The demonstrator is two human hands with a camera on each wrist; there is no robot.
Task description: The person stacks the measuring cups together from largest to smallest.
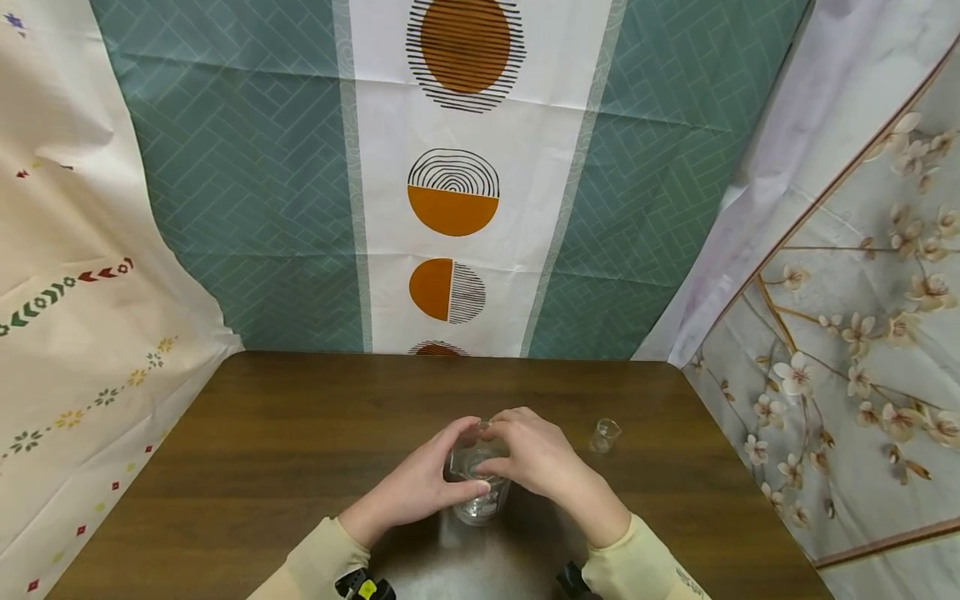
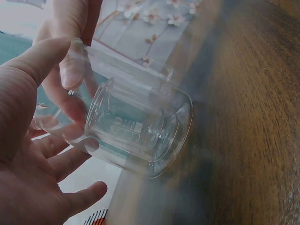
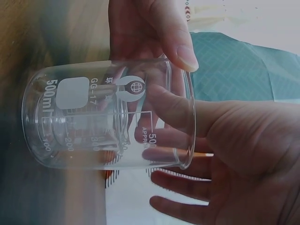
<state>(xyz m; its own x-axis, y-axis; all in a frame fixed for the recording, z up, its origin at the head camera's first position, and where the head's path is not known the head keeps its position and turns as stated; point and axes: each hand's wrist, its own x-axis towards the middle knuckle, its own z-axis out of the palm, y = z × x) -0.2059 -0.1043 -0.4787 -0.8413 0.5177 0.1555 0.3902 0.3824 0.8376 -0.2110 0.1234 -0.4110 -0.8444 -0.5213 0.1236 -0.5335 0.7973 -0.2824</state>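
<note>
A clear glass beaker [image 1: 477, 510] marked 500ml stands on the table in front of me. Inside it sits a smaller glass beaker [image 2: 126, 123], near the bottom. My left hand [image 1: 420, 479] holds the large beaker around its upper part, thumb on the near side and fingers on the far side. From the right, my right hand [image 1: 538, 457] reaches over the mouth. In the right wrist view its thumb [image 3: 164, 105] dips inside the rim, apart from the smaller beaker's rim. Some right fingers show through the glass; the others extend outside it.
Another small glass beaker [image 1: 604, 435] stands on the brown wooden table [image 1: 300, 433], right of my hands. Patterned cloths hang around the table: a green and white one [image 1: 247, 167] behind, a cream one [image 1: 67, 250] left, a flowered one [image 1: 847, 375] right.
</note>
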